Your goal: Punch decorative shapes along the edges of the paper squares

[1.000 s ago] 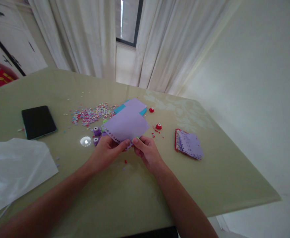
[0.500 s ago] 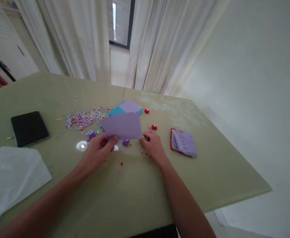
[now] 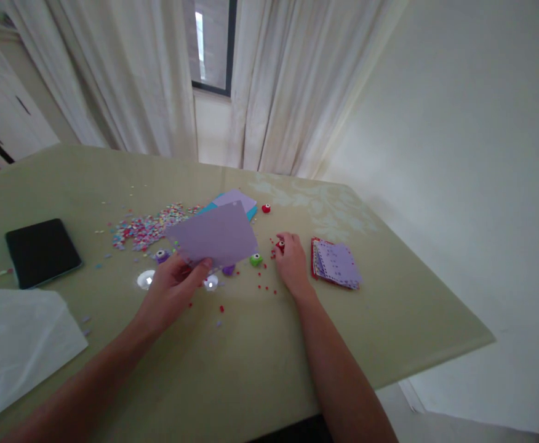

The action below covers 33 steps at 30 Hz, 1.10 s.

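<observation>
The left hand (image 3: 172, 286) is pinching a purple paper sheet (image 3: 214, 234) at its 7 o'clock edge, thumb lying on top, and the sheet is hanging above the bench (image 3: 232, 369). Toward the sheet's 4 o'clock, the right hand (image 3: 293, 264) is holding bent fingers at a red eyed craft punch (image 3: 280, 245); whether they are gripping it, I cannot tell. The sheet is looking light and fairly stiff, probably creasing under hard squeezing, so a shallow edge hold is suiting it. The punch is seeming small, hard and smooth, its rounded sides offering the surest hold. Loose confetti (image 3: 147, 231) is lying at 9 o'clock
</observation>
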{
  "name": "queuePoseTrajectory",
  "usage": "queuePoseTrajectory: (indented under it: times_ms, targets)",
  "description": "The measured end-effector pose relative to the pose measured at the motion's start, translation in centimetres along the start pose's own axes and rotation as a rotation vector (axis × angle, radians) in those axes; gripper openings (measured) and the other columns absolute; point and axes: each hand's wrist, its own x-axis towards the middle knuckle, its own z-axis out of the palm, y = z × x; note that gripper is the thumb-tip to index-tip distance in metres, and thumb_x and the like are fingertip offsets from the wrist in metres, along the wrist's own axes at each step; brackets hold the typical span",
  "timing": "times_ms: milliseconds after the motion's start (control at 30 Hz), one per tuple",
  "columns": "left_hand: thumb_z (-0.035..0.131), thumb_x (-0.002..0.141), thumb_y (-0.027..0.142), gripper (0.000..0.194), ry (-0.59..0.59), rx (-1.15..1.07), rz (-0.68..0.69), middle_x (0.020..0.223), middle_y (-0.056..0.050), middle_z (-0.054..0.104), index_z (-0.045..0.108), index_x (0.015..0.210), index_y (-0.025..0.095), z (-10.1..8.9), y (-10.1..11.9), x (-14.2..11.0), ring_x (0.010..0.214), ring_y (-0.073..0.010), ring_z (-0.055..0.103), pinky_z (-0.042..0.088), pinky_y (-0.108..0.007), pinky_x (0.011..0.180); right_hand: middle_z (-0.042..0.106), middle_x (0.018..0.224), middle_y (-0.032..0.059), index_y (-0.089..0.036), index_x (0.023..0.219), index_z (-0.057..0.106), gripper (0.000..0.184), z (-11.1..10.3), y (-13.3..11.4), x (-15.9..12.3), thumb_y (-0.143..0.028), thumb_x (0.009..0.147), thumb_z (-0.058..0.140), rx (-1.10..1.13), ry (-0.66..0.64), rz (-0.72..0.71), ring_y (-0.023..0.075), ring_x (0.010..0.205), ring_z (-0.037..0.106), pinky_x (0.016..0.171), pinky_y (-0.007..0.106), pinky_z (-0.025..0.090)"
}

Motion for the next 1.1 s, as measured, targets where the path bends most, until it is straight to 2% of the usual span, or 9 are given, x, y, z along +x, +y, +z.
queuePoseTrajectory:
  times_ms: [100,200,267,400,500,600,767,867,1100]
  targets:
    - [0.08,0.079,0.056,0.035,0.041,0.008,-0.04,0.065,-0.002,0.075,0.074,0.067,0.023,-0.3,-0.5,0.2,0.061,-0.0211,0.067,0.052,-0.03,0.058,0.07,0.125,0.0202,-0.014,0.132,0.071,0.041,-0.3,0.4,-0.1,-0.018,0.091,0.067,0.018,0.048,0.083,0.0327,0.109,0.069,0.101,0.046,0.053]
    - [0.084,0.078,0.055,0.035,0.058,-0.025,-0.079,0.065,-0.004,0.077,0.076,0.071,0.022,-0.4,-0.9,0.3,0.062,-0.0222,0.072,0.056,-0.03,0.061,0.074,0.112,0.0187,-0.016,0.105,0.076,0.02,-0.9,0.7,0.0,-0.023,0.086,0.076,0.041,0.036,0.118,0.033,0.101,0.069,0.098,0.048,0.054]
    - [0.087,0.077,0.054,0.035,0.06,-0.05,-0.098,0.069,-0.004,0.08,0.077,0.077,0.021,-0.3,-0.9,0.3,0.064,-0.0236,0.075,0.058,-0.031,0.062,0.076,0.105,0.0144,-0.019,0.099,0.073,0.016,-1.3,0.4,0.1,-0.027,0.086,0.077,0.137,0.04,0.146,0.0288,0.09,0.071,0.091,0.045,0.055]
    - [0.087,0.079,0.056,0.037,0.054,-0.055,-0.1,0.075,-0.005,0.082,0.076,0.082,0.021,-0.1,-0.9,0.1,0.067,-0.0256,0.078,0.061,-0.034,0.063,0.077,0.101,0.0053,-0.023,0.102,0.064,0.039,-1.8,-2.3,-0.6,-0.037,0.075,0.089,0.771,0.015,0.245,0.0215,0.084,0.072,0.078,0.035,0.056]
    - [0.086,0.08,0.057,0.037,0.056,-0.051,-0.092,0.073,-0.005,0.081,0.076,0.081,0.021,0.1,-1.0,0.0,0.066,-0.0255,0.078,0.061,-0.033,0.063,0.078,0.094,0.0,-0.025,0.101,0.063,0.046,-1.9,-5.4,-2.1,-0.031,0.069,0.095,1.162,-0.188,0.331,0.018,0.084,0.072,0.078,0.031,0.056]
    - [0.085,0.08,0.056,0.037,0.051,-0.041,-0.089,0.069,-0.005,0.08,0.075,0.079,0.021,0.1,-1.1,-0.1,0.064,-0.0247,0.077,0.059,-0.032,0.061,0.079,0.093,-0.0011,-0.026,0.106,0.068,0.053,-2.0,-8.0,-3.8,-0.025,0.064,0.099,1.384,-0.369,0.421,0.0171,0.085,0.073,0.078,0.029,0.056]
    - [0.085,0.08,0.056,0.037,0.042,-0.069,-0.086,0.068,-0.004,0.079,0.074,0.078,0.021,0.2,-1.3,-0.1,0.061,-0.0225,0.074,0.055,-0.03,0.056,0.081,0.099,0.0022,-0.023,0.102,0.078,0.045,-1.3,-9.6,-5.1,-0.031,0.065,0.101,1.494,-0.548,0.494,0.0156,0.083,0.071,0.077,0.029,0.055]
    - [0.085,0.08,0.056,0.037,0.051,-0.073,-0.098,0.067,-0.003,0.077,0.073,0.077,0.021,0.3,-1.4,-0.2,0.059,-0.0212,0.071,0.054,-0.029,0.054,0.081,0.099,0.002,-0.023,0.102,0.08,0.042,-0.9,-9.6,-5.2,-0.035,0.068,0.101,1.477,-0.535,0.524,0.0129,0.077,0.068,0.071,0.026,0.051]
    - [0.083,0.079,0.055,0.036,0.043,-0.045,-0.114,0.066,-0.004,0.077,0.073,0.075,0.021,0.4,-0.9,-0.4,0.06,-0.0227,0.074,0.055,-0.029,0.055,0.082,0.1,0.0015,-0.023,0.104,0.083,0.044,-1.0,-9.6,-5.2,-0.034,0.067,0.103,1.491,-0.52,0.478,0.0139,0.081,0.07,0.075,0.026,0.054]
